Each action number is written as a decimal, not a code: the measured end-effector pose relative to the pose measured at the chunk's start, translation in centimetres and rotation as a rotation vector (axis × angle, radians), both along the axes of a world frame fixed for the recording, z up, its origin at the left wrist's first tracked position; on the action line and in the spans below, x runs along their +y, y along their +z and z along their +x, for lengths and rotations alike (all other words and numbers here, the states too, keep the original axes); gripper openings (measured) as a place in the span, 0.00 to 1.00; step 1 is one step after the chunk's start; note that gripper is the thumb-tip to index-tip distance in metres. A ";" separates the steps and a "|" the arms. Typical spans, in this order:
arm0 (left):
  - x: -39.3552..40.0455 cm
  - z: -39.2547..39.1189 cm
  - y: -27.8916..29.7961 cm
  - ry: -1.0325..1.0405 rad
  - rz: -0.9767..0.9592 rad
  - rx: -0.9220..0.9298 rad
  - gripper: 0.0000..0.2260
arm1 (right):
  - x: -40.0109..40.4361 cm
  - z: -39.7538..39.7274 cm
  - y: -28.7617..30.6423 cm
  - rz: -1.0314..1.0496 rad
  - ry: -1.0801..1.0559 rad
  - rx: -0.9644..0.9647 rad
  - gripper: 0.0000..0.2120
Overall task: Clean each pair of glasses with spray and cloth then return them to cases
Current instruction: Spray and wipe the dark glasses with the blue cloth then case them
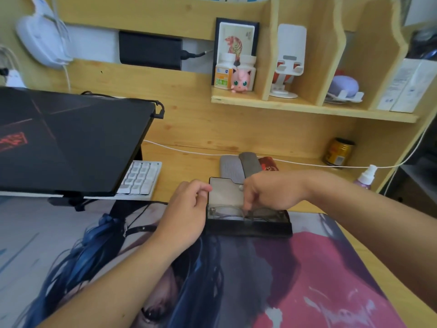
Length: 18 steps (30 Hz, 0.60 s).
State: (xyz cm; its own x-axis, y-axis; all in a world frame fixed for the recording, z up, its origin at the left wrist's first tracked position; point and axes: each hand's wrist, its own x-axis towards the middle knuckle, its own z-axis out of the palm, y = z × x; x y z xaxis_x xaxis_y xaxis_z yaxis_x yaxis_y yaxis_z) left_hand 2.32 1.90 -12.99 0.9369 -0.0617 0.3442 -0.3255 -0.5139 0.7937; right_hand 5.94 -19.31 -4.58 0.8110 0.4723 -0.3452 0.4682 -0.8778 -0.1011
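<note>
**Glasses going into the black case**

Lying open at the far edge of the printed desk mat, near the middle of the worktop: a black glasses case, lid flap standing up. Sitting inside the case trough: a pair of clear-framed glasses. Pinching the flap's left edge between thumb and curled fingers: the left hand. Reaching down onto the glasses near the bridge, fingers curled, probably pinching the frame though blurred: the right hand. Resting behind the case: two grey cases and a red one. Standing near the worktop's right edge: a spray bottle. Further left: a laptop raised over a white keyboard.
</note>
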 end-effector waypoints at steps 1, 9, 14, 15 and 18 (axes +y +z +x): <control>0.0 0.0 0.0 -0.016 0.003 0.009 0.10 | 0.0 -0.2 -0.1 -0.003 -0.015 -0.005 0.24; 0.2 -0.6 1.3 -0.252 -0.066 0.250 0.27 | -4.0 -4.9 -2.7 0.813 -0.586 -0.595 0.18; 0.1 0.0 1.2 -0.223 -0.343 0.158 0.30 | -5.1 -7.2 -6.8 1.228 -0.861 -0.385 0.11; 0.0 0.0 1.2 -0.227 -0.388 0.105 0.28 | -4.8 -7.4 -6.7 1.354 -0.882 -0.336 0.13; 0.2 -0.8 1.0 -0.271 -0.451 -0.080 0.25 | -4.8 -8.2 -6.0 1.493 -0.810 -0.340 0.21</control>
State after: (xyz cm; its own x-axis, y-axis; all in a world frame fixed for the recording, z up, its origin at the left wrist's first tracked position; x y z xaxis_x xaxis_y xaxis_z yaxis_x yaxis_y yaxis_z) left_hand 1.50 2.11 -11.95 0.8777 -0.1278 0.4619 -0.4675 -0.0167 0.8838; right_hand -2.27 -24.07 -10.62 0.9226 -0.3313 0.1977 0.1624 -0.1313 -0.9779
